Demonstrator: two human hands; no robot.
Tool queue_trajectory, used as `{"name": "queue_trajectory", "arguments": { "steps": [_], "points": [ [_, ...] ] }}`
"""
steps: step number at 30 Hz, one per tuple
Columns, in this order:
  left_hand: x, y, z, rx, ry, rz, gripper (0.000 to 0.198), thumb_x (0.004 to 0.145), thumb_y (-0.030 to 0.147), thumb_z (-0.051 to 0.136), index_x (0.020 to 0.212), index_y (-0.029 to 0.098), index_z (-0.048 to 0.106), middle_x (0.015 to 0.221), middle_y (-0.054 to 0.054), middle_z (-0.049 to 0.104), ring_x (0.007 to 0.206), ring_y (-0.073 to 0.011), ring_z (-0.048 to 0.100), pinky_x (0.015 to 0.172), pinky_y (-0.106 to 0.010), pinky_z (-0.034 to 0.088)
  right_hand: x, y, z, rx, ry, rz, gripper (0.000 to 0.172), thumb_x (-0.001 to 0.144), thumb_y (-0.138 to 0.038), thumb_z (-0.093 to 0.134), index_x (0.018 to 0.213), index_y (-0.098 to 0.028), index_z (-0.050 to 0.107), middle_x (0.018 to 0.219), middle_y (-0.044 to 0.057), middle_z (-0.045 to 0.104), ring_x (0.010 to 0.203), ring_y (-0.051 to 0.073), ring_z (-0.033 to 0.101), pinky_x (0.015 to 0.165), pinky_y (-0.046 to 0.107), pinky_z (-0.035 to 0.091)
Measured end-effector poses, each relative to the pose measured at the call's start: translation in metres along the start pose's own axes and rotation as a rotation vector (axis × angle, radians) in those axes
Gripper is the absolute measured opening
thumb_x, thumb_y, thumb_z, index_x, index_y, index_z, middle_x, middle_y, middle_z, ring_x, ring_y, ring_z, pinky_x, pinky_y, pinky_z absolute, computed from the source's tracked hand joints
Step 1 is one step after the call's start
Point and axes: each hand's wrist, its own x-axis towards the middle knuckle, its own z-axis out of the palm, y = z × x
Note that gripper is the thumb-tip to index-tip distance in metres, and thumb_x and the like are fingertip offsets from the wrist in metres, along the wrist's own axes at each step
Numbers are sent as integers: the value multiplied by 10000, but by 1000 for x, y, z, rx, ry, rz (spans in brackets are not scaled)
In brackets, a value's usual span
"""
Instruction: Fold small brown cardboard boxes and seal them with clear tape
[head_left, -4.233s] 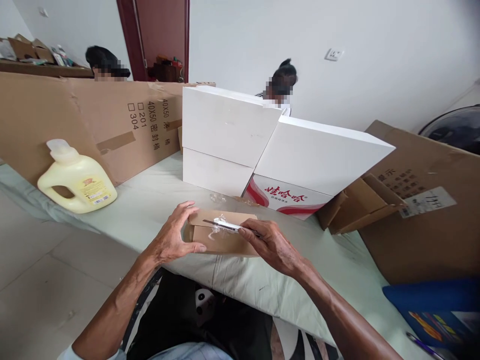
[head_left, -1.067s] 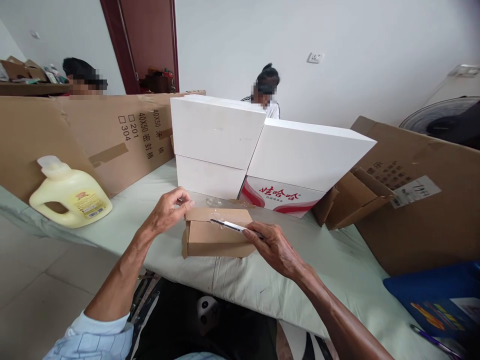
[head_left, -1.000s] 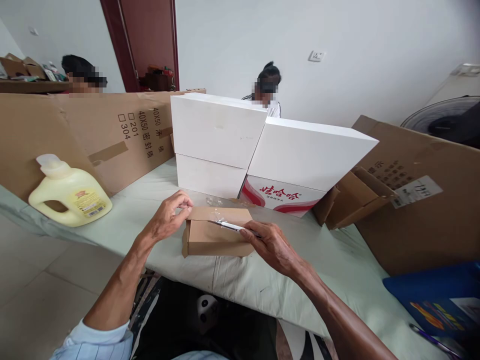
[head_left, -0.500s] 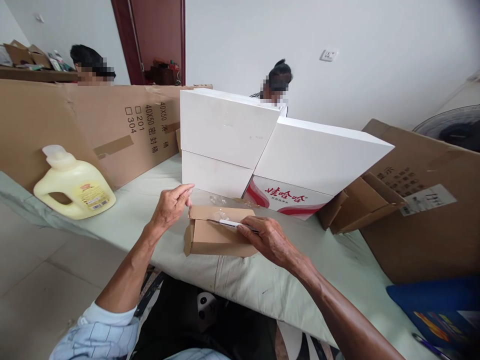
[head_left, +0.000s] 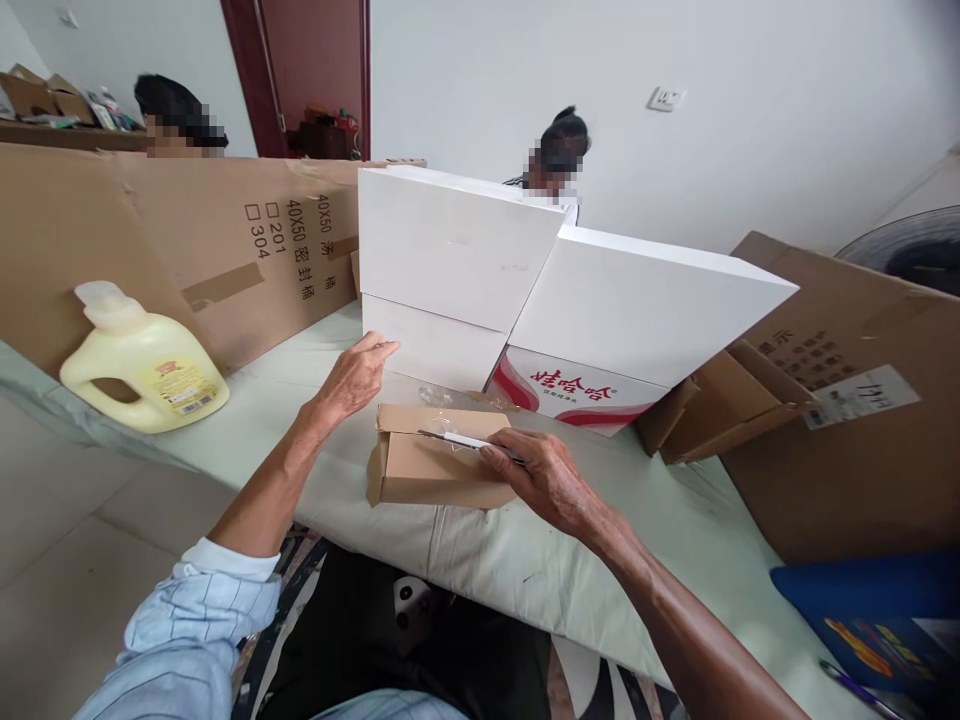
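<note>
My right hand (head_left: 544, 475) is closed around a white-handled utility knife (head_left: 469, 440), its thin dark blade pointing left. The knife lies over the top of a small brown cardboard box (head_left: 442, 478), whose left end flap sticks out. Up and to the left of the box, my left hand (head_left: 360, 372) hangs apart from it, index finger stretched to the right; nothing shows in its grasp. Bits of clear tape (head_left: 436, 396) lie at the box's far edge.
Behind the small box stand stacked white cartons (head_left: 450, 245). On the left are a yellow detergent jug (head_left: 150, 365) and a large cardboard box (head_left: 247, 260). More cardboard (head_left: 847, 420), a blue packet (head_left: 870, 610) and a pen (head_left: 855, 690) are on the right. Two people sit beyond.
My left hand has lifted slightly up and to the right, its index finger now stretched out. My right hand keeps the utility knife in nearly the same place over the box.
</note>
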Motion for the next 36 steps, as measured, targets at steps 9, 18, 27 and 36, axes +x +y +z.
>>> {"name": "queue_trajectory", "arguments": {
  "steps": [9, 18, 27, 36],
  "points": [
    [17, 3, -2, -31, 58, -126, 387, 1023, 336, 583, 1306, 202, 810, 796, -64, 798, 805, -268, 751, 828, -388, 598, -1, -1, 2, 3, 14, -16, 410, 1164, -445, 464, 857, -218, 613, 777, 5, 624, 723, 156, 529, 700, 301, 338],
    [-22, 27, -15, -176, 22, -123, 233, 969, 316, 560, 942, 221, 771, 1026, -89, 825, 968, -275, 767, 869, -410, 641, -5, 0, -3, -1, 18, 6, 405, 1162, -442, 464, 854, -221, 606, 778, 2, 615, 719, 156, 515, 693, 314, 334],
    [-105, 55, -14, -419, -112, -245, 406, 816, 500, 822, 1123, 264, 700, 1582, -128, 629, 1377, -366, 675, 1094, -538, 605, 2, 0, -1, -39, -27, -12, 413, 1156, -430, 456, 815, -224, 565, 759, -7, 573, 696, 151, 468, 682, 317, 307],
    [-111, 61, -9, -534, -91, -343, 385, 766, 443, 831, 992, 268, 574, 1667, -141, 575, 1469, -384, 605, 1127, -581, 555, 8, -6, -4, -124, -52, -68, 390, 1158, -387, 455, 867, -213, 648, 806, 27, 637, 697, 158, 471, 671, 312, 296]
  ]
}}
